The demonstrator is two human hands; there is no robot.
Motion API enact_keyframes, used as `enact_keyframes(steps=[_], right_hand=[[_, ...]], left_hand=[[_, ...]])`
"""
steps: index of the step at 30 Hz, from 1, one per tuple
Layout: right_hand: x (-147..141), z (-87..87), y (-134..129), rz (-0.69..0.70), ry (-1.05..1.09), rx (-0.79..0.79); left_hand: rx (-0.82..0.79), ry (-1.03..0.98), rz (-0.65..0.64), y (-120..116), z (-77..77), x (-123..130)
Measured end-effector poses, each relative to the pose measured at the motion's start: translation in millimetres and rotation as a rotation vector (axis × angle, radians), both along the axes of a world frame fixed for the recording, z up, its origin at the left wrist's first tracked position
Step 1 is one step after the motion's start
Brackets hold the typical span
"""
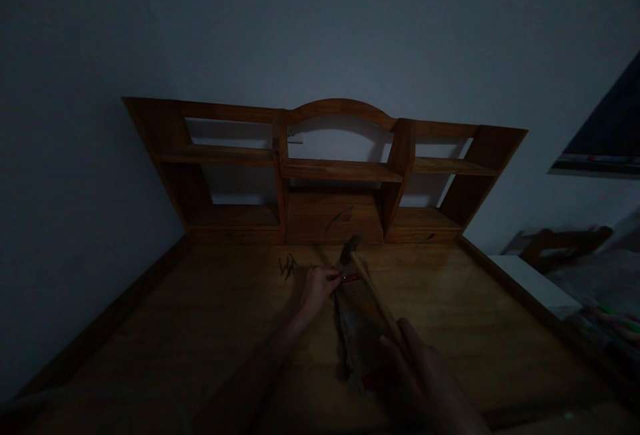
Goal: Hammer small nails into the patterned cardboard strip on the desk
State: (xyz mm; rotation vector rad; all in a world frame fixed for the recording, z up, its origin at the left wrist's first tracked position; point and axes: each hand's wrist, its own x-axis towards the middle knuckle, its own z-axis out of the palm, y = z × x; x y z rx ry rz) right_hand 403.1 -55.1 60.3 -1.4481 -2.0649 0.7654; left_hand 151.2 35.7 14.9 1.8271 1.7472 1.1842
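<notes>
A hammer (367, 279) slants across the picture, its dark head raised slightly above the far end of a rough wooden board (357, 315). My right hand (413, 348) is wrapped round the lower part of its wooden handle. My left hand (320, 287) is closed in a pinch at the board's far left corner, just below the hammer head; what its fingertips hold is too small and dark to make out. Beside the fingertips a red strip (351, 277) crosses the board. Several thin, dark nail-like pieces (287, 265) lie loose to the left of my left hand.
The board rests on a wooden desktop (225, 308). A wooden shelf unit (343, 169) with cubbies stands along the desk's back edge, against the wall. Beyond the right edge are a white surface (537, 285) and a wooden chair back (565, 240). The light is dim.
</notes>
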Motion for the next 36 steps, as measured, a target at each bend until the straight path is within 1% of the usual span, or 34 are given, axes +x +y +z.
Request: enact_keyframes(steps=[5, 7, 9, 11, 13, 17, 21, 24, 27, 29, 33, 36], right_hand=[[2, 19.8, -2, -0.031, 0.030, 0.020], [2, 26.5, -3, -0.012, 0.022, 0.007], [2, 30.9, -3, 0.019, 0.010, -0.025], [2, 31.7, -3, 0.003, 0.017, -0.036], [1, 28.2, -2, 0.000, 0.033, -0.024], [0, 11.3, 1, 0.083, 0.007, -0.018], [-4, -3.9, 2, 0.039, -0.058, -0.040], [-5, -5.5, 3, -0.001, -0.073, -0.077], [-3, -3.0, 2, 0.040, -0.047, -0.058], [-1, -2.8, 1, 0.034, -0.007, -0.029], [-1, -8.5, -1, -0.001, 0.055, -0.049], [-5, -13.8, -3, 0.004, -0.004, -0.089]], left_hand=[[-0.029, 0.018, 0.017, 0, 4.9, 3], [-0.033, 0.007, 0.021, 1, 4.5, 3], [-0.032, 0.000, 0.020, 1, 3.2, 2], [-0.030, 0.004, 0.012, 1, 2.4, 1], [-0.033, 0.012, 0.011, 1, 2.6, 1], [-0.042, 0.024, 0.019, 0, 4.1, 1], [-0.061, 0.007, 0.010, 0, 3.1, 0], [-0.069, 0.019, 0.006, 2, 0.9, 0], [-0.066, 0.021, 0.042, 4, -1.9, 0], [-0.066, 0.010, 0.053, 4, -3.1, 0], [-0.057, 0.001, 0.031, 4, -2.9, 0], [-0.074, -0.016, 0.023, 4, -2.4, -1]])
